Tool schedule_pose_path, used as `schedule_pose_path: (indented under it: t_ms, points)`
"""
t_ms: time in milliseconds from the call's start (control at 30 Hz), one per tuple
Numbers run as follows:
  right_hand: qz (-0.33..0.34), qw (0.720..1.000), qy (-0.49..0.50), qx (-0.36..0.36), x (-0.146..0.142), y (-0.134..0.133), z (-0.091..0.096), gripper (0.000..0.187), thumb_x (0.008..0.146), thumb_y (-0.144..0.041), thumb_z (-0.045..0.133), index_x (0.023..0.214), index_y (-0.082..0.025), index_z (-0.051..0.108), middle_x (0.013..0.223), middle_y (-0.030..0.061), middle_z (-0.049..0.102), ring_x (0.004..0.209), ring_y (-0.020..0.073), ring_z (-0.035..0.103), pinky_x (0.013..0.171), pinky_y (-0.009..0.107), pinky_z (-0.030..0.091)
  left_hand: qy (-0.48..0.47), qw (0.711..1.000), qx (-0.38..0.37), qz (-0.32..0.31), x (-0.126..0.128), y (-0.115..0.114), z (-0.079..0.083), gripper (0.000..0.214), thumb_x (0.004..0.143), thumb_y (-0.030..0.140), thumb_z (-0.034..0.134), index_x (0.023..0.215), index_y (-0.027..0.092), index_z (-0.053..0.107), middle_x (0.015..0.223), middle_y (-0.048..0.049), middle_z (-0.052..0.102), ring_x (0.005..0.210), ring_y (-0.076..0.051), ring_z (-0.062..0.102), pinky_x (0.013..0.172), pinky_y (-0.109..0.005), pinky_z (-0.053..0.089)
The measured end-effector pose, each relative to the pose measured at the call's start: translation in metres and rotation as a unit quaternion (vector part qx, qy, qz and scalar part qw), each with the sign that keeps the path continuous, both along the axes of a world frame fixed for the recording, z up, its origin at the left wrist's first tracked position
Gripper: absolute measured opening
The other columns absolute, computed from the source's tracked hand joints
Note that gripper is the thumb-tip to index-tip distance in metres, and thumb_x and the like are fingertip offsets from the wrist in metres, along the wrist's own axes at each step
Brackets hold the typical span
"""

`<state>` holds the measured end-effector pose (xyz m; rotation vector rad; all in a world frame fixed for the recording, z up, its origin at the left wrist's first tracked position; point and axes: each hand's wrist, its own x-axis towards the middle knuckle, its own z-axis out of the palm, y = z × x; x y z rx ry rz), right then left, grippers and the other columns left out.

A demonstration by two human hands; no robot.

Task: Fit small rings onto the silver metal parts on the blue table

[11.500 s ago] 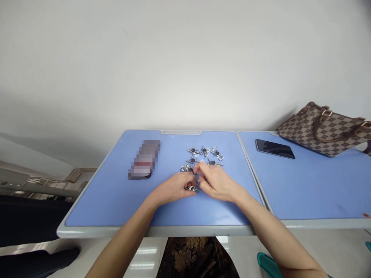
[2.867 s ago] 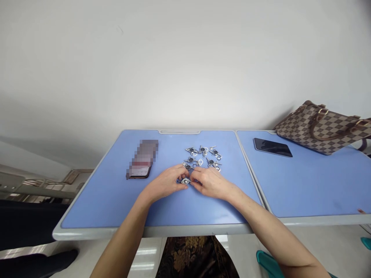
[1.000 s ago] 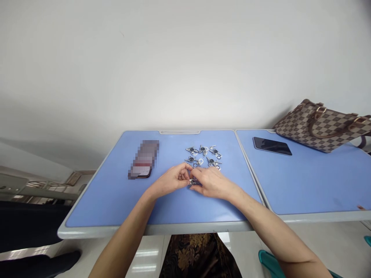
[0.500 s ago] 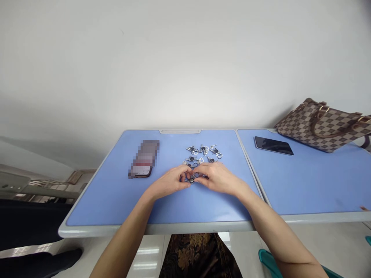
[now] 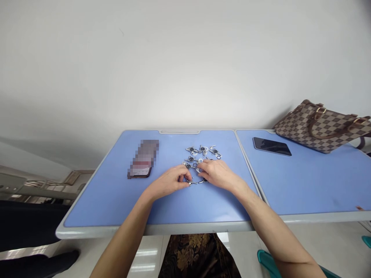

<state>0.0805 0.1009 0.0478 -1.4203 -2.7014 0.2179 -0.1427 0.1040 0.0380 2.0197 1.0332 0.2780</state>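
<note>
Several small silver metal parts with black round centres (image 5: 203, 152) lie in a loose cluster on the far middle of the blue table (image 5: 116, 193). Just in front of the cluster, my left hand (image 5: 171, 182) rests on the table with its fingers curled and pinched on one small silver part (image 5: 191, 182). My right hand (image 5: 218, 173) sits beside it, its fingers closed over another part at the near edge of the cluster. The two hands are a short way apart, and the fingertips hide much of what they hold.
A phone with a blurred screen (image 5: 143, 160) lies on the table's left. A second blue table (image 5: 304, 181) adjoins on the right, with a black phone (image 5: 271, 146) and a brown checked handbag (image 5: 321, 125) on it. White wall behind. A teal chair edge (image 5: 268, 259) shows below.
My hands have drawn apart: the right hand moved toward the cluster, while the left stayed over the small part on the table.
</note>
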Motion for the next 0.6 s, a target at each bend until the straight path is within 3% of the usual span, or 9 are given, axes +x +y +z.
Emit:
schedule_pose_path:
  t_ms: [600]
  points:
    - [0.024, 1.000, 0.009, -0.015, -0.015, -0.002, -0.008, 0.020, 0.096, -0.026, 0.052, 0.108, -0.016, 0.065, 0.099, 0.0081, 0.066, 0.077, 0.0171, 0.063, 0.061, 0.026, 0.037, 0.068, 0.998, 0.005, 0.008, 0.001, -0.001, 0.003, 0.022, 0.077, 0.025, 0.059, 0.099, 0.022, 0.058, 0.089, 0.0006, 0.058, 0.081, -0.017, 0.054, 0.072, -0.029, 0.041]
